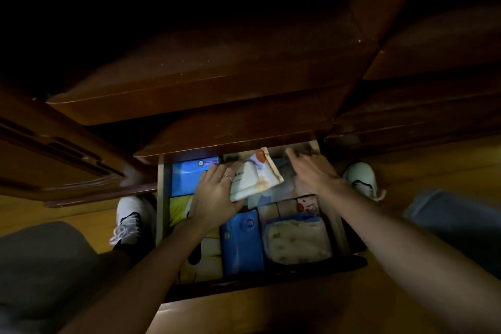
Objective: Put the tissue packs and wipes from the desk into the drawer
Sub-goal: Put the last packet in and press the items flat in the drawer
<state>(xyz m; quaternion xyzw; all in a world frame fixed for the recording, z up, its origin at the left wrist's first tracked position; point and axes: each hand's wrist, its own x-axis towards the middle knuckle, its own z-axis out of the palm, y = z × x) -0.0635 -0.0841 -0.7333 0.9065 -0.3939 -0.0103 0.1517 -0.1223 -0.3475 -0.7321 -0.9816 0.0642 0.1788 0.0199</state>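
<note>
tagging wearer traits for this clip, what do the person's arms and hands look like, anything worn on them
Both forearms are bare as far as the frame shows, with no sleeves, watch or bracelet in view. The left hand wears a thin metallic ring on one finger. The right hand shows no ring or glove, though its fingertips are blurred in the dim light.

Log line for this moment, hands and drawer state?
left hand: holds white wipes pack over open drawer | right hand: open, empty, at back right | drawer: already holds several packs | pack not yet set down
</note>
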